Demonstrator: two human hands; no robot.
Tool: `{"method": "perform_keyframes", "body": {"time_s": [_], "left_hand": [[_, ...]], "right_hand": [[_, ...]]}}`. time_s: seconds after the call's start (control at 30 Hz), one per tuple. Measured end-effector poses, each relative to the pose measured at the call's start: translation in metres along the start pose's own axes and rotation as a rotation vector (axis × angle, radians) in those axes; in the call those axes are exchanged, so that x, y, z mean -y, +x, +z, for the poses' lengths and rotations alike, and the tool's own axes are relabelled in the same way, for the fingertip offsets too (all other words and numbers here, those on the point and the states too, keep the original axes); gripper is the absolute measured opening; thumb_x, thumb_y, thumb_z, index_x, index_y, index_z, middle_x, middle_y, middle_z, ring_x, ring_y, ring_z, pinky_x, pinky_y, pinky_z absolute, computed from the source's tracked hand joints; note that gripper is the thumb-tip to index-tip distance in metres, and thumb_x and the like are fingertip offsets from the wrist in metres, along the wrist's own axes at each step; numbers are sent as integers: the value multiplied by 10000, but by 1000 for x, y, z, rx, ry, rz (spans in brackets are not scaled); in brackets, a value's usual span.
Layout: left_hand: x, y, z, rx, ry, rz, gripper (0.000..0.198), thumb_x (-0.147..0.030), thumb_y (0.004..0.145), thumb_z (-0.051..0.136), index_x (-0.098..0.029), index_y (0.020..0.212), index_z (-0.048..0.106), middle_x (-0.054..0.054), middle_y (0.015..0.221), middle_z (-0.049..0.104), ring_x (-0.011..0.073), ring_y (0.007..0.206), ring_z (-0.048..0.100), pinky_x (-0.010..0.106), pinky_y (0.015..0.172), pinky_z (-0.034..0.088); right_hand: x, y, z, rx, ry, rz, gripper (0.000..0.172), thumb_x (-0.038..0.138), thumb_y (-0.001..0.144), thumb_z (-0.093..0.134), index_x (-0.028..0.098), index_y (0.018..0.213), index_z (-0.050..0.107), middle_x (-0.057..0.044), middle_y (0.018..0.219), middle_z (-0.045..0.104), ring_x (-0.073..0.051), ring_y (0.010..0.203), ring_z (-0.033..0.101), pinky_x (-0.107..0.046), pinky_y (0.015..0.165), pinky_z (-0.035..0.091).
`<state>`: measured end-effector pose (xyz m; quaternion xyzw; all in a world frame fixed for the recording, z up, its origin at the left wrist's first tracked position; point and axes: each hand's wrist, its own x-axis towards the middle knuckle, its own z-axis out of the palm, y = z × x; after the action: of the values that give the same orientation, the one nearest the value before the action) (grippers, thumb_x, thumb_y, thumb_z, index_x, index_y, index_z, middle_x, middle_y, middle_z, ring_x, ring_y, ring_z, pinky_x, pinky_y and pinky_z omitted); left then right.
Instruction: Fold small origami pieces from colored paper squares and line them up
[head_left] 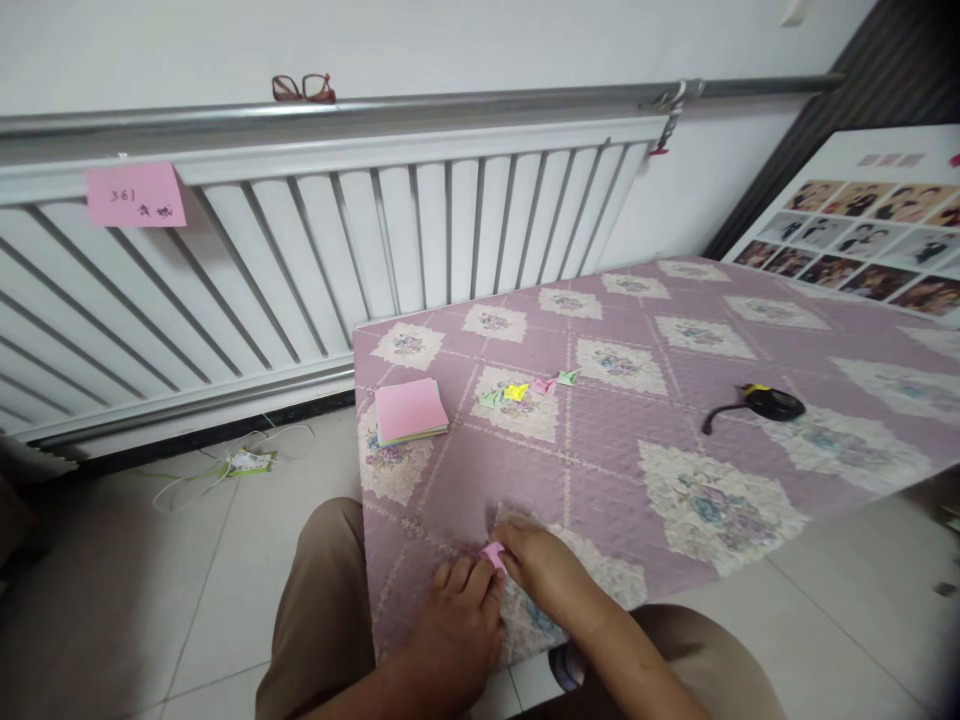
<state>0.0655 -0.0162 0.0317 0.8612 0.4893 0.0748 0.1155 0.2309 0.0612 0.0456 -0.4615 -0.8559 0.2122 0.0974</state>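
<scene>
A small folded piece of pink paper is between my two hands, low over the near edge of the cloth-covered table. My left hand has its fingers closed at the paper's lower left side. From the right, my right hand pinches the paper's other edge between thumb and fingers. Farther up the table lies a row of small folded paper pieces: a yellow one, a pink one and green ones. A stack of coloured paper squares, pink on top, lies to the left.
A black tape measure with a strap lies on the right of the table. Behind stands a white radiator with a pink note; glasses rest on the pipe above. A power strip lies on the floor.
</scene>
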Motion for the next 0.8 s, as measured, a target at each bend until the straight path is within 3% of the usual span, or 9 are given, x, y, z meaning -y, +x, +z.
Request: {"method": "perform_keyframes", "body": {"time_s": [0.33,0.57,0.8], "left_hand": [[1,-7,3,-17,-12,-14,514,-395,929,444,-194,1399,393,105,1408,432,308,1221,398,477,1003,335],[3,-8,7,-24,-26,-33,508,-359,902,476,-236,1388,396,85,1414,424,310,1242,382,485,1004,341],[3,-7,2,6,-66,-51,482,-347,896,475,-239,1362,418,80,1429,405,310,1258,368,491,1008,330]], "right_hand": [[4,5,-7,23,27,-43,147,60,760,528,201,786,558,-19,817,612,-160,754,567,-247,670,377],[8,3,0,51,-58,15,182,45,778,500,181,854,595,-67,886,638,-202,813,593,-282,714,423],[16,-11,10,-41,-31,39,199,88,844,464,210,822,619,-53,851,621,-196,822,578,-290,752,451]]}}
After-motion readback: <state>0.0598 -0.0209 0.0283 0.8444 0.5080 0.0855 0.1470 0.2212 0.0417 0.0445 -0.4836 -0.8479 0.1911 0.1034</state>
